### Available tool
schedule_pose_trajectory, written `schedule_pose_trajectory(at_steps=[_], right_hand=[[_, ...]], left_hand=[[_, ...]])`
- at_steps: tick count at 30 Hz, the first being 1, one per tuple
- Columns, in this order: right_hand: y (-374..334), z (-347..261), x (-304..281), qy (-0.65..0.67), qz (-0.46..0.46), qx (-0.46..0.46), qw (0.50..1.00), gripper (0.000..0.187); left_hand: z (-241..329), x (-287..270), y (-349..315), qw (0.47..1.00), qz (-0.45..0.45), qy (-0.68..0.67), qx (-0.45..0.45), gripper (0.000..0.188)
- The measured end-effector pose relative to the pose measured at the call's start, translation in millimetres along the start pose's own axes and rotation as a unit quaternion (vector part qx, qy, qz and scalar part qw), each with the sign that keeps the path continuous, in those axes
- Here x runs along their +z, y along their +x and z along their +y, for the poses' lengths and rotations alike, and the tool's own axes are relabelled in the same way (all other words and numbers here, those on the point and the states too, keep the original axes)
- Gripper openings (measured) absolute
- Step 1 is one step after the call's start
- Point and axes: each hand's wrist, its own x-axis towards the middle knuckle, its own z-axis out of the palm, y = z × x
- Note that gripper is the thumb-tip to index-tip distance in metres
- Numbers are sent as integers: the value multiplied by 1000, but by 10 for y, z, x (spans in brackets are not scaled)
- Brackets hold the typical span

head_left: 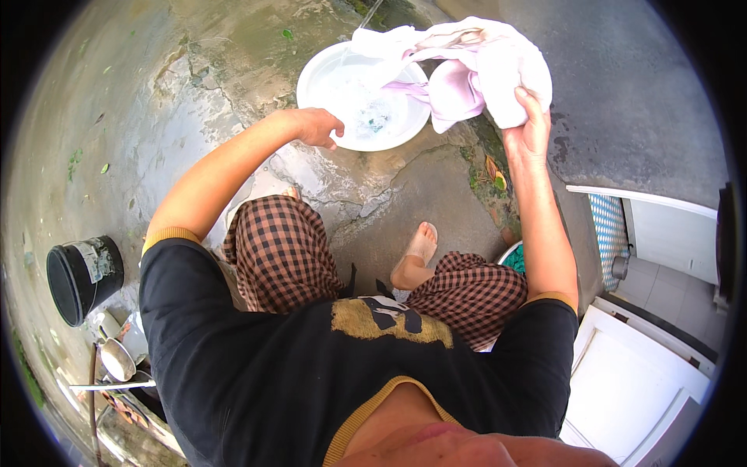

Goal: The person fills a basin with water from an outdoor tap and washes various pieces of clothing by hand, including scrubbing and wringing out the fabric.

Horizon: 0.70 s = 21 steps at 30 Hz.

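A pale pink and white cloth [467, 66], bunched and wet-looking, is in my right hand [531, 124], with the thumb pressed over its edge. From that hand the cloth stretches left over the right rim of a round white basin [311, 74]. Its far end lies along the basin's back edge. Clear water fills part of the basin, and a blue-green patch shows at the bottom. At the basin's near left rim is my left hand [315, 127], fingers bent and apart, with nothing seen in them. Whether it touches the rim I cannot tell.
A thin stream [372, 13] comes down behind the basin onto wet, cracked concrete. A black bucket [84, 280] stands at left, a metal pan [117, 359] nearer me. A container with green cloth [513, 258] sits by my right knee. A raised grey ledge [622, 101] runs at right.
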Motion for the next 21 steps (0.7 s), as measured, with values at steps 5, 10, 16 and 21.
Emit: schedule_pose_trajectory(at_steps=[5,10,16,21], right_hand=[[204,1219,81,-113,12,206,972,63],[164,2542,-525,-656,-271,51,703,63],[-340,3041,-166,-718,-485,139,479,42],[-213,2961,-343,-672,-501,101,536,39]], left_hand=[[-794,312,432,998,48,-23,-40,40],[-1201,711,896,991,116,18,-60,40],[-1426,1222,1104,990,111,51,-64,42],[-1376,1279,1029,983,176,34,-38,39]])
